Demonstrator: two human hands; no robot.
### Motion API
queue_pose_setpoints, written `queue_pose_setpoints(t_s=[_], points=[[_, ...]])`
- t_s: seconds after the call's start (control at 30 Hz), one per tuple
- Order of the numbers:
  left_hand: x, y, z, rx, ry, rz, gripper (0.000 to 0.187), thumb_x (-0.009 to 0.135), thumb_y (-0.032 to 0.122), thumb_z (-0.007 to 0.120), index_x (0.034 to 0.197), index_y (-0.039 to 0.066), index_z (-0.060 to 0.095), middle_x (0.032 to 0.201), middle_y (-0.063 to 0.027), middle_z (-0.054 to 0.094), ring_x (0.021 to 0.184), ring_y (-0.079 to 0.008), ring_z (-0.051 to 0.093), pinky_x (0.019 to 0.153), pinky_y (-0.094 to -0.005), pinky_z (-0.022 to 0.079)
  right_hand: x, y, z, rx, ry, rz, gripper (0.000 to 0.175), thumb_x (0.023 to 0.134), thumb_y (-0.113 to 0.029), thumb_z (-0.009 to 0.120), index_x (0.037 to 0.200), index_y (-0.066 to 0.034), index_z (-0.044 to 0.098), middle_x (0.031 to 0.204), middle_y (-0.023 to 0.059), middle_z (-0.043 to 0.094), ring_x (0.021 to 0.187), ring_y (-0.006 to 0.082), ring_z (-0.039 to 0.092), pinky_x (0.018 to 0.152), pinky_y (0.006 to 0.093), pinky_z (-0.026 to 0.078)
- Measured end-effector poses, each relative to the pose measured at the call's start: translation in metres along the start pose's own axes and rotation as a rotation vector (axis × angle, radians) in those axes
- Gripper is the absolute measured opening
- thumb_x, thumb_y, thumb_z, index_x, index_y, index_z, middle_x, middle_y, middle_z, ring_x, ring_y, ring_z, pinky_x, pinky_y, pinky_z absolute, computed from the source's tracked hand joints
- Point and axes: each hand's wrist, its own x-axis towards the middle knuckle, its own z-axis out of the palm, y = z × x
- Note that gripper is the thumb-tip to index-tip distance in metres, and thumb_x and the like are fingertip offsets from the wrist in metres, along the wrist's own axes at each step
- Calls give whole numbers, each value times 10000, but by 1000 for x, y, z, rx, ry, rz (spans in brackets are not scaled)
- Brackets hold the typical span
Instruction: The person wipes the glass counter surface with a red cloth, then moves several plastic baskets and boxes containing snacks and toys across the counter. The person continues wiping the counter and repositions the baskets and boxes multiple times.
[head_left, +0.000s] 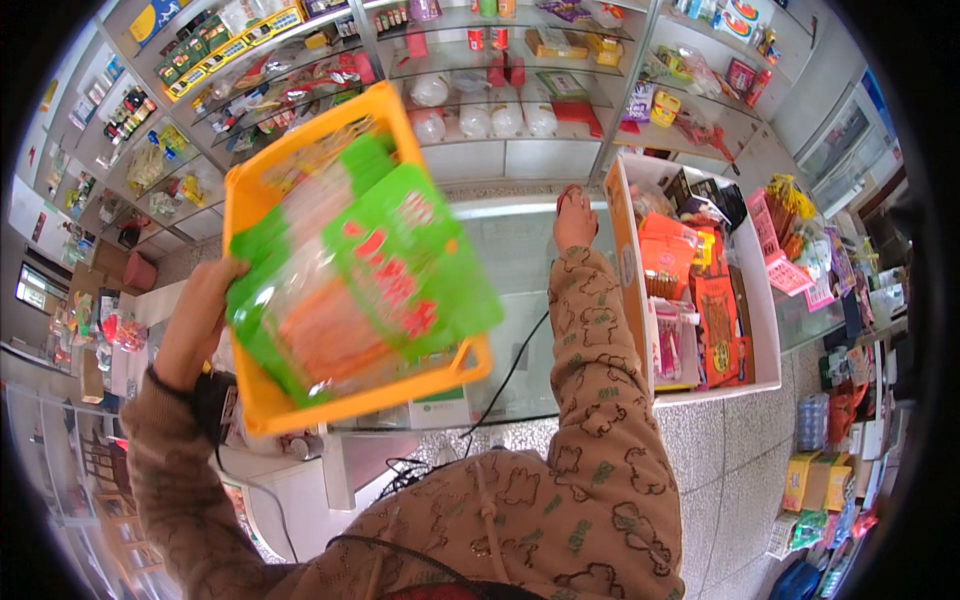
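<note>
My left hand (201, 311) grips the left side of a yellow plastic basket (251, 405), which is tilted above the counter at the left. Green-and-clear snack packets (397, 262) lie in the basket, slightly blurred. Over the far part of the glass counter (506, 262), my right hand (576, 221) closes around a small dark red thing (566, 196), mostly hidden by the fingers. Right beside my right forearm stands an open white cardboard box (766, 330) holding orange snack packets (718, 322), a pink packet and black packets.
Glass shelves (510, 67) with goods rise behind the counter. Pink-carded packets (784, 274) lie right of the box. A black cable (510, 371) crosses the counter's near edge. Yellow cartons (817, 484) stand at the lower right, and a pink bin (140, 271) at the left.
</note>
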Motion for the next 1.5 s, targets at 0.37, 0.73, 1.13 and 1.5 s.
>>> queue_pose_setpoints(t_s=[0.37,0.73,1.13,1.5], points=[[106,3,148,-71,-282,-69,284,942,270,578,1087,28,620,927,-72,694,728,-180,693,657,-345,601,-100,11,-82,314,-213,-44,269,896,-47,535,1127,-24,671,1312,120,603,1257,350,522,992,500,425],[116,-26,217,-133,-397,-110,343,996,313,524,1143,9,589,1015,-133,711,833,-248,735,747,-408,630,-300,-55,-182,435,-308,-669,409,812,-25,563,1220,-35,597,1380,106,549,1309,334,486,1043,526,406],[104,-23,216,-94,-369,-99,316,996,302,543,1142,26,588,1009,-100,707,845,-232,729,793,-407,622,-182,-85,-103,388,-98,-439,288,864,-48,583,1147,-74,633,1134,111,636,1123,323,570,930,495,453],[112,-90,245,-69,-329,-243,381,980,298,513,1211,-2,555,1045,-137,709,835,-277,738,701,-424,639,-304,-116,-155,673,-242,-862,327,802,-75,599,1126,-74,636,1217,87,587,1241,311,535,993,488,425]])
